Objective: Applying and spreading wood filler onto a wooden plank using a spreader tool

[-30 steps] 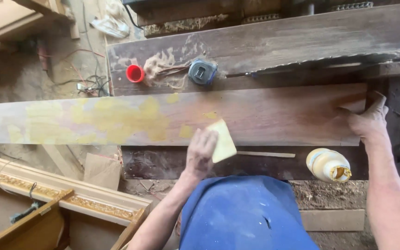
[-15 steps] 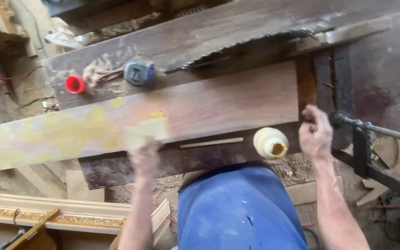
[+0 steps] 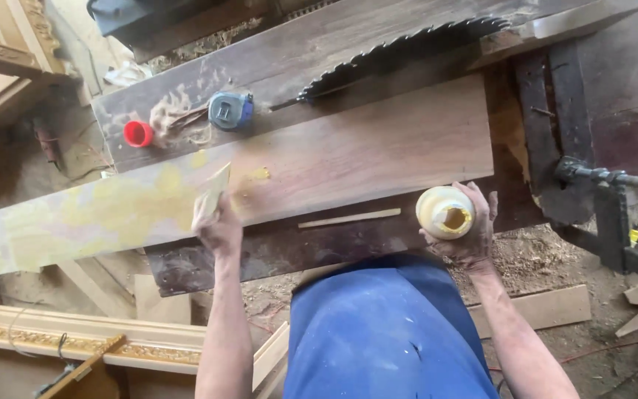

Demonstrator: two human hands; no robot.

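My left hand (image 3: 218, 222) grips a pale yellow flat spreader card (image 3: 213, 193) against the long glue-smeared wooden plank (image 3: 378, 151) on the desk; my right hand's (image 3: 474, 229) fingers wrap the open cream glue bottle (image 3: 443, 212).

Hands with glue bottle (image 3: 444, 213), spreader (image 3: 212, 193)

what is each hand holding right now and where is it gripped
The left hand holds a flat yellowish spreader by its lower edge, against the plank. The right hand grips the glue bottle around its side.
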